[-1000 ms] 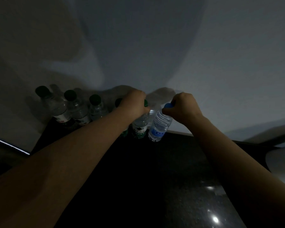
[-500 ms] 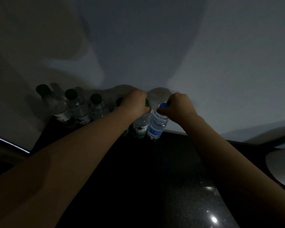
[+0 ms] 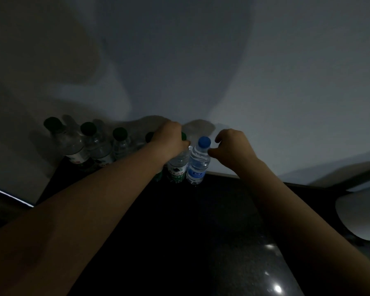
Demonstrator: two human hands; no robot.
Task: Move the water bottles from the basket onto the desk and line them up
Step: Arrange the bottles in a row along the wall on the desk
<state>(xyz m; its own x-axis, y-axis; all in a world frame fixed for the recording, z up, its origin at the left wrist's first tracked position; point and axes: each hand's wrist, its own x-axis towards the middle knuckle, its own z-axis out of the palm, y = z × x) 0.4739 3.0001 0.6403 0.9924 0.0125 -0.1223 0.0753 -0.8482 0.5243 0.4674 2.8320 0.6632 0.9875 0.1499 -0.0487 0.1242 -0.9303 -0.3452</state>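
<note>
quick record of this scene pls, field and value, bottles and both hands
surface: dark desk against a pale wall
green-capped bottles: four upright in a row, the fourth partly behind the left arm
green-labelled bottle: upright, left hand grips its top
blue-capped bottle: upright, right end of the row
right hand: fingers loosely curled beside the blue cap, not round it
basket: not in view

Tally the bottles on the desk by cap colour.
Green-capped bottles: 5, with one partly hidden behind the left hand
Blue-capped bottle: 1
Total: 6
</note>
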